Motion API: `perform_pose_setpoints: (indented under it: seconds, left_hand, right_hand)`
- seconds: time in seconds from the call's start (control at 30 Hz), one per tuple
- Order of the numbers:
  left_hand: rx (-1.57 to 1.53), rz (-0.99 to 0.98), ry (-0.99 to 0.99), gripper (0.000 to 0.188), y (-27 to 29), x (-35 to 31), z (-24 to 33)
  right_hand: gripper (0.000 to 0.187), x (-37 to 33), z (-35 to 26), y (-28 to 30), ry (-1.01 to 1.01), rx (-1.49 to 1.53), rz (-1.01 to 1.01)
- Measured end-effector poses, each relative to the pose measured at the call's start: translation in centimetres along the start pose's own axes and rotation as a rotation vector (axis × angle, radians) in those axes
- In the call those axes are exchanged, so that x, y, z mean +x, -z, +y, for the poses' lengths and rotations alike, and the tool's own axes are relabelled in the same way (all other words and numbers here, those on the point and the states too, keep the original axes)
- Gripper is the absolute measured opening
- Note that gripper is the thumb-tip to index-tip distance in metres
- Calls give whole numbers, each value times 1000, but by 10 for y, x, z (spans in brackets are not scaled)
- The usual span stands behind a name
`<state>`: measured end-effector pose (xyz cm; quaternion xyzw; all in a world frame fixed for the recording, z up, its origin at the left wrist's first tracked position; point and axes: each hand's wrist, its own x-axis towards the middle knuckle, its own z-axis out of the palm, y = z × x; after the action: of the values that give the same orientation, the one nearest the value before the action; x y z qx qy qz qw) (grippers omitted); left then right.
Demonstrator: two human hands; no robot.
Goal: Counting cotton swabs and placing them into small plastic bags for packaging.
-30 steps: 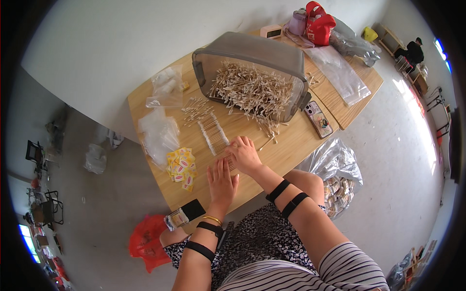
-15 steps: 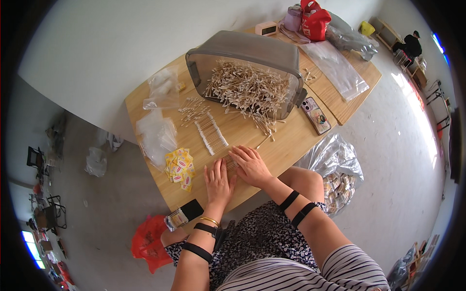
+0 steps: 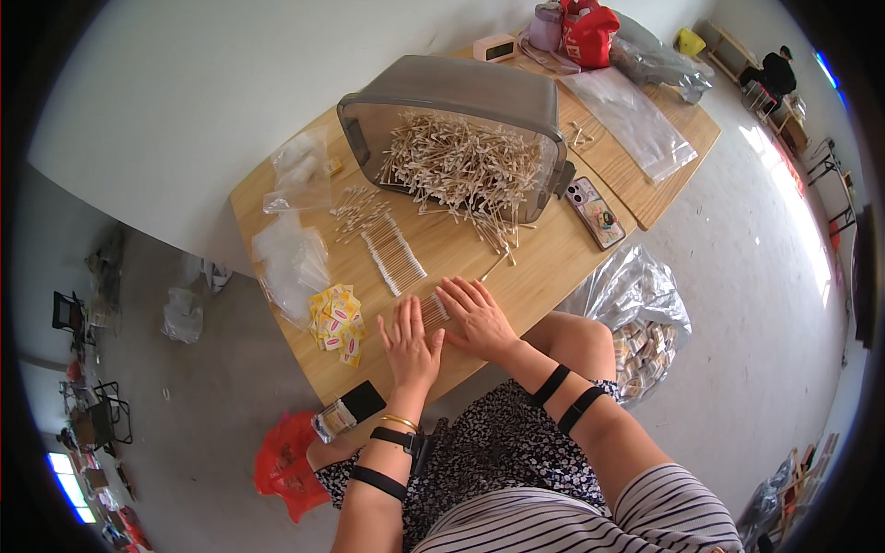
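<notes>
Near the table's front edge, my left hand (image 3: 411, 348) lies flat with its fingers stretched out. My right hand (image 3: 476, 319) is also laid out flat, angled in from the right. Between the hands, partly covered by the fingers, shows a small row of cotton swabs (image 3: 434, 311). Just beyond, a longer row of cotton swabs (image 3: 395, 255) lies side by side, with loose swabs (image 3: 359, 213) scattered above it. A grey translucent bin (image 3: 452, 85) tipped on its side holds a big heap of cotton swabs (image 3: 461, 164) that spills onto the wooden table.
Yellow-and-white packets (image 3: 336, 318) and clear plastic bags (image 3: 289, 256) lie on the left. A phone (image 3: 595, 214) sits right of the bin. By my right knee stands a clear sack (image 3: 650, 293) of packs; a red bag (image 3: 288, 468) lies low left. Another person (image 3: 772, 76) sits far right.
My left hand has shifted slightly left and its fingers have spread. More of the short swab row shows between my hands. The whole view has shifted a little.
</notes>
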<state>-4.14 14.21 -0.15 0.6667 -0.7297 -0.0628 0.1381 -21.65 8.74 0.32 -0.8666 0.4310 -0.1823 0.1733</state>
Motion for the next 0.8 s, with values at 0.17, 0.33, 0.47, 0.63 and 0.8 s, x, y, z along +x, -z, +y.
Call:
perform_pose_setpoints:
  seconds: [0.17,0.33,0.47,0.63,0.8]
  left_hand:
    - [115,42,160,84,-3,-10,-14]
    - [109,-83,143,88,-5,-4,-6]
    - [112,-83,129,87,-7,-3,-8]
    - [128,-169,127,86,6,-6,-11]
    - [158,-6,284,74,37,-41,-44]
  right_hand:
    - [82,5,-6,-3,-3,-42,-13]
    - [77,14,-16,-24,40,-179,-46]
    - [78,14,-17,-28,31,-259,-79]
    - [78,12,-22,-21,28,-257,-118]
    - [81,16,-31,-20,1,-312,-210]
